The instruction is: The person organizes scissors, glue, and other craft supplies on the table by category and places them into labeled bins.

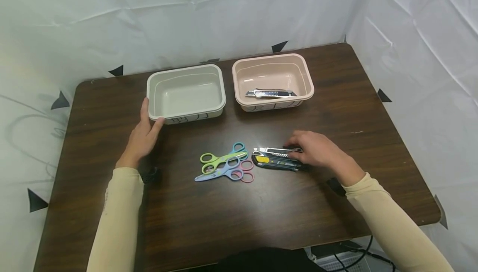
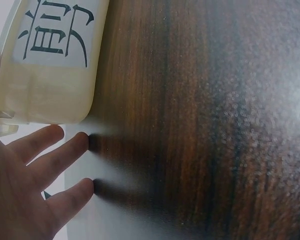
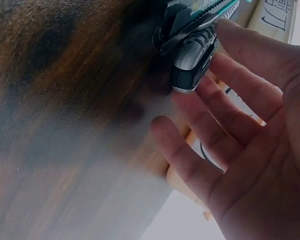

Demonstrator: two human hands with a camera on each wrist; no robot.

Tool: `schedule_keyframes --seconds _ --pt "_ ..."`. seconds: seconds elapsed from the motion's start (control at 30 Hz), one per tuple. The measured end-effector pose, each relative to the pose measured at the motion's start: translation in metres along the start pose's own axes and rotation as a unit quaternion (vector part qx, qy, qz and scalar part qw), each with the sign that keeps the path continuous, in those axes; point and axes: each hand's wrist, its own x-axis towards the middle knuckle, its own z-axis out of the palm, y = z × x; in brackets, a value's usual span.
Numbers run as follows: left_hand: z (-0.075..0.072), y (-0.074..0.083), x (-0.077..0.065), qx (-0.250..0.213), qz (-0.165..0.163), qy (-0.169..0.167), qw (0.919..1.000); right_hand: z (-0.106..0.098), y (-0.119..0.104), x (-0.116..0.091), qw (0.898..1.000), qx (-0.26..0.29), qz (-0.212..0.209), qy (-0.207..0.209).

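Observation:
My left hand point(image 1: 141, 139) rests at the near left corner of the grey-white bin point(image 1: 186, 116), thumb on its rim and straight fingers along its left side. In the left wrist view three fingertips reach down by the tabletop, below the labelled bin wall point(image 2: 55, 95). My right hand point(image 1: 317, 149) is at the silver box cutter point(image 1: 274, 151), thumb on one side and fingers on the other, pinching its rear end point(image 3: 192, 62). Right beside it lies a black and yellow box cutter point(image 1: 276, 162). Left of the cutters, several scissors overlap in a pile: green point(image 1: 224, 158), blue point(image 1: 220, 171), teal and pink.
A pink bin point(image 1: 274, 105) stands to the right of the grey-white one, with a silver box cutter point(image 1: 272, 93) inside. Both bins carry handwritten labels in front. The brown table point(image 1: 209, 222) meets white sheeting point(image 1: 239, 18) behind. Cables point(image 1: 358, 255) hang below the near edge.

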Motion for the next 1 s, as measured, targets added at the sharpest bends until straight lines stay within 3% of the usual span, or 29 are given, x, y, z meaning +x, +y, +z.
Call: schedule_keyframes --seconds 0.63,1.0 --pt "-0.0002 0.0021 0.0008 0.010 0.007 0.006 0.9999 0.0050 -0.0010 -0.0013 0.999 -0.035 -0.028 0.009" --pt "0.0010 0.0007 -0.0001 0.009 0.004 0.010 0.9999 0.0075 0.0004 0.0007 0.999 -0.009 -0.032 0.011"
